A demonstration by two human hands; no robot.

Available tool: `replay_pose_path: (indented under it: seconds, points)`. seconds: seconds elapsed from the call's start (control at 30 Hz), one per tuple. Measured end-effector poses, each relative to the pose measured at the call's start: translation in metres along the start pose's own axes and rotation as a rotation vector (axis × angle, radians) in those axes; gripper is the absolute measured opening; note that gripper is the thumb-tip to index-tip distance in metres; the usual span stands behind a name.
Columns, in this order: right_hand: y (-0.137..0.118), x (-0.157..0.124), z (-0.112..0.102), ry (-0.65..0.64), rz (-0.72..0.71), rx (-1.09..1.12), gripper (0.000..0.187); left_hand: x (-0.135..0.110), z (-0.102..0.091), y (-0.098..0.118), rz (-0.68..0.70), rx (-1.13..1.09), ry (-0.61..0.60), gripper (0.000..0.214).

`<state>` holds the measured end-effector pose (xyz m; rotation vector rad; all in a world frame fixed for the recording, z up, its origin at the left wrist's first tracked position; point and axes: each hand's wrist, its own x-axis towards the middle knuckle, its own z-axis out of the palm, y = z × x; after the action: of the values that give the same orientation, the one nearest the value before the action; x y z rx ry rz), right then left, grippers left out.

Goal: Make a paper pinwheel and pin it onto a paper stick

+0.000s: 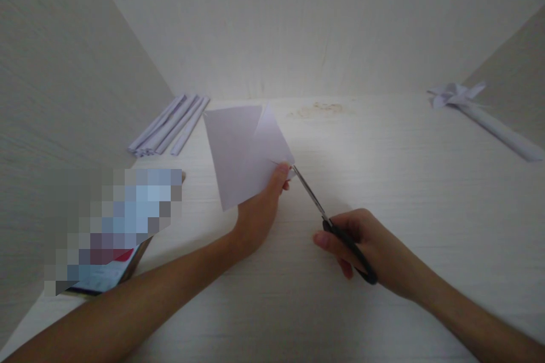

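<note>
My left hand (266, 198) pinches a square sheet of white paper (236, 150) near its lower right corner, above the white table. Slits run inward from the sheet's top right and lower right corners, and a small nick shows at the upper left one. A pair of scissors (313, 195) with black handles is gripped in my right hand (357, 244), its fingers wrapped round the handles. The blade tips reach the paper's right corner, beside my left thumb. Whether the blades are touching the paper there I cannot tell.
Several rolled paper tubes (170, 125) lie together at the back left. At the far right rests a paper pinwheel (457, 95) on a rolled paper stick (502, 130). A partly blurred phone or tablet (114, 272) is at the left. Walls enclose the table's back and sides.
</note>
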<state>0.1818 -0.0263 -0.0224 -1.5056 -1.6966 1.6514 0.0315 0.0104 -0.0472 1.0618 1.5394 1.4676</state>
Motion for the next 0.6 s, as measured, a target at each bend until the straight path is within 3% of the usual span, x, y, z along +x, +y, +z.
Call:
replay_pose_path:
  seconds: [0.37,0.6]
  points:
    - [-0.0024,-0.0005,-0.0018,-0.044,0.041,-0.084,0.046,-0.0004,0.0025,0.0029,0.005,-0.071,0.002,0.028]
    - [-0.0039,0.0001,-0.0017,-0.038,0.048,-0.107,0.047,-0.0023,0.0003,0.0065,0.005,0.001,-0.023,0.03]
